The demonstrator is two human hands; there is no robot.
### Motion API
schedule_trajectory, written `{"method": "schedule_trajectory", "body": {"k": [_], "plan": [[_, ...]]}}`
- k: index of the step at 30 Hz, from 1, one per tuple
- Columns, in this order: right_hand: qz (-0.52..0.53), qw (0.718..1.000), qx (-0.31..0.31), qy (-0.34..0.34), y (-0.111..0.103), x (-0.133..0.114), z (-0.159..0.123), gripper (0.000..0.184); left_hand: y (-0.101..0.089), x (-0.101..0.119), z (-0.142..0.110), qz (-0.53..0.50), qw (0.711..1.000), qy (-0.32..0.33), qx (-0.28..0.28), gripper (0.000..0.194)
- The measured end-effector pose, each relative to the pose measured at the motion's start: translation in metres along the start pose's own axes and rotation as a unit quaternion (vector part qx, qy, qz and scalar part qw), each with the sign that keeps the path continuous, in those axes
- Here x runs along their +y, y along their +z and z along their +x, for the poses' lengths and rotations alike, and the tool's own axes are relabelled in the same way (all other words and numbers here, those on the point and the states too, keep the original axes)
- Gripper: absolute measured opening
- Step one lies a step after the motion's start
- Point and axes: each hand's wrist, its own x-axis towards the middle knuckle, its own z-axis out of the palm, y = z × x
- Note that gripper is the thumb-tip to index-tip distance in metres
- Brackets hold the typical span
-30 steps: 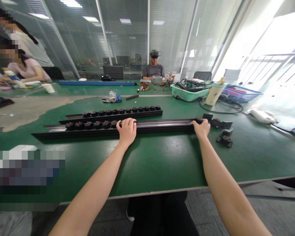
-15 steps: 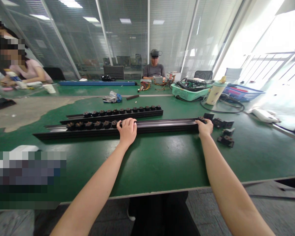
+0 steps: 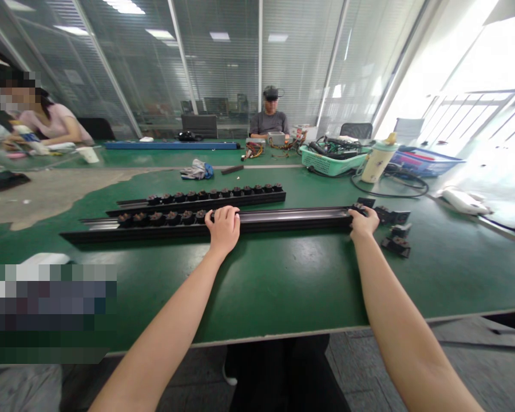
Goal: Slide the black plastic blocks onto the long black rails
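Observation:
A long black rail [image 3: 292, 221] with a shiny metal channel lies across the table in front of me. Small black modules [image 3: 156, 218] with brownish tops sit in a row along its left part. My left hand [image 3: 224, 230] is closed over the rail near its middle, at the right end of that row. At the rail's right end, my right hand [image 3: 364, 222] pinches a small black module [image 3: 360, 207], partly hidden by the fingers. Loose black pieces [image 3: 396, 246] lie just right of that hand.
Behind lies a second black rail [image 3: 223, 201] holding several modules. Farther back are a crumpled glove [image 3: 197, 170], a green basket [image 3: 326, 164] of cables, a yellowish cup [image 3: 376, 163] and a blue bin [image 3: 433, 163]. People sit across the table and at the left.
My right hand has shifted slightly to the right, at the rail's end. My left hand stays in place on the rail. The view has moved very slightly.

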Motion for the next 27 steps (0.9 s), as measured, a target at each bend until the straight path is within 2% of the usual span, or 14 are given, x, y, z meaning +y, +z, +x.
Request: {"method": "schedule_trajectory", "body": {"k": [4, 15, 21, 27], "plan": [[0.008, 0.999, 0.008, 0.047, -0.0006, -0.0036, 0.0029, 0.052, 0.0000, -0.0003, -0.0007, -0.003, 1.000, -0.001, 0.000, 0.032], [0.034, 0.996, 0.028, 0.073, -0.0013, -0.0054, 0.0071, 0.060, -0.0005, -0.0003, -0.0002, 0.000, 1.000, 0.002, -0.001, 0.032], [0.038, 0.991, 0.050, 0.117, -0.0026, -0.0090, 0.0077, 0.070, -0.0008, 0.0001, -0.0002, 0.002, 1.000, -0.003, -0.004, 0.032], [-0.010, 0.994, 0.037, 0.103, -0.0045, -0.0077, 0.0084, 0.060, -0.0009, 0.0005, 0.0000, 0.000, 1.000, -0.003, -0.006, 0.032]]}}
